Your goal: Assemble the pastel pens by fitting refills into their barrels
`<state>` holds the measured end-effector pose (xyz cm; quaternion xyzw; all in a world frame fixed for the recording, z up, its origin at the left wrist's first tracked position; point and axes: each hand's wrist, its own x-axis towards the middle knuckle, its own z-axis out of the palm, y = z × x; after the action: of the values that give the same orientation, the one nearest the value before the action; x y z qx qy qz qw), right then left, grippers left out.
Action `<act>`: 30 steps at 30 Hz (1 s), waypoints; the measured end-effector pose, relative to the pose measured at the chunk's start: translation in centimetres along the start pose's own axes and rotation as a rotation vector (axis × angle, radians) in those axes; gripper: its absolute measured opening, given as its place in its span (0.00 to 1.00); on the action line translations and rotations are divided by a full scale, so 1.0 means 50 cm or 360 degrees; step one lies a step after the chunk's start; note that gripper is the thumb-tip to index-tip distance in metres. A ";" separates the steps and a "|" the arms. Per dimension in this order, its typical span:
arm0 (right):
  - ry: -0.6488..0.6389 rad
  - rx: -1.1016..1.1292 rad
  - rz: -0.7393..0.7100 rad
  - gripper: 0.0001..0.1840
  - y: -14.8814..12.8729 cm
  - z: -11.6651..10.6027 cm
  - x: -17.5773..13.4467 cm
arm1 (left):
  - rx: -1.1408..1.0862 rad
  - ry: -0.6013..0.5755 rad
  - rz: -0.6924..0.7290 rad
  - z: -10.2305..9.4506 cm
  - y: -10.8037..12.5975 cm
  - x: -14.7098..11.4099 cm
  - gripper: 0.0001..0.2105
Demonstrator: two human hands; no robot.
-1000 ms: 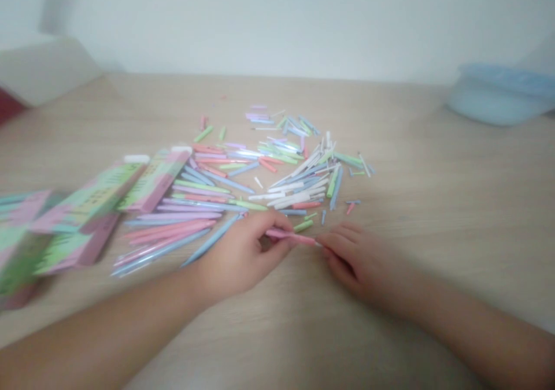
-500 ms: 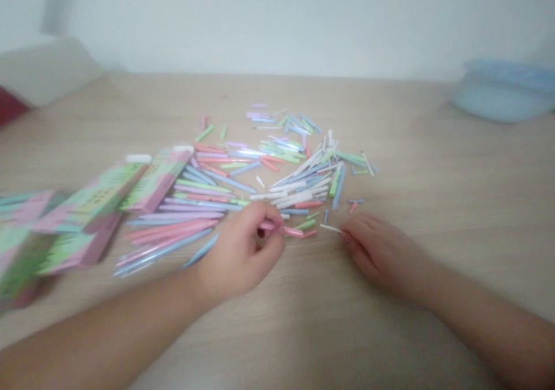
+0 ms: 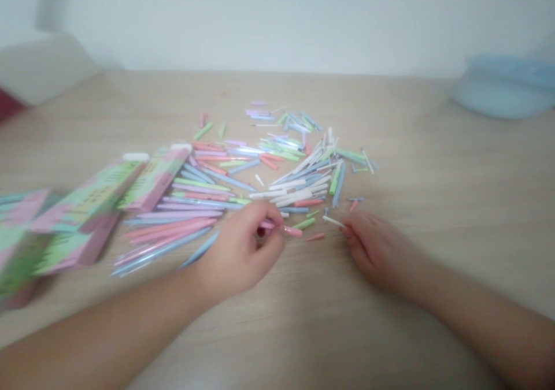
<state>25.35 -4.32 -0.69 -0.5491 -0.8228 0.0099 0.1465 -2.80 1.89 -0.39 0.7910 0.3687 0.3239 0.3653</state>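
Note:
My left hand (image 3: 245, 248) is closed round a pink pen barrel (image 3: 293, 231), whose end points right past the fingertips. Between the thumb and fingers of my right hand (image 3: 377, 251) is a thin white pen refill (image 3: 333, 221), its free end toward the left. The two pieces are apart. Beyond the hands lies a loose heap of pen parts: white refills (image 3: 299, 196), blue and purple barrels (image 3: 193, 205), and small green pieces (image 3: 304, 223). A small red piece (image 3: 315, 237) lies between my hands.
Several pink and green printed boxes (image 3: 95, 190) stand at the left, partly overlapping. At the far left is a whitish box-like flap (image 3: 47, 69) with red beside it. A light blue pouch-like thing (image 3: 503, 89) rests at the far right, near the wall (image 3: 277, 20).
The white refill has tilted and its free end has shifted slightly right, away from the pink barrel. My left hand keeps its grip almost unmoved.

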 end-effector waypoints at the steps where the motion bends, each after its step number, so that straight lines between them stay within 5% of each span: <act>1: -0.0003 -0.0007 0.0001 0.11 -0.001 0.001 0.000 | 0.0028 0.0007 0.0020 -0.001 0.000 0.000 0.03; 10: -0.0116 0.0036 0.0067 0.10 -0.002 0.001 0.001 | -0.0310 -0.0043 0.0241 0.017 -0.005 -0.005 0.20; 18: -0.0171 0.0124 0.0123 0.10 0.000 0.003 0.000 | -0.0023 -0.0021 0.0333 0.006 0.003 0.002 0.13; 21: -0.0001 0.0325 0.0169 0.10 0.001 0.004 -0.006 | 0.0123 -0.0034 0.0384 0.000 0.010 0.003 0.07; 26: 0.0582 0.0861 0.0430 0.12 0.008 -0.015 -0.014 | 0.0128 -0.0172 0.0259 0.000 0.006 -0.002 0.05; 30: 0.0258 0.0693 0.0539 0.15 0.024 -0.057 -0.007 | 0.0177 -0.0273 0.0151 0.001 0.003 -0.003 0.06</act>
<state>27.27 -4.57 1.74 -0.6333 -0.6835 0.1665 0.3225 -2.77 1.68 -0.35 0.8515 0.3157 0.2510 0.3352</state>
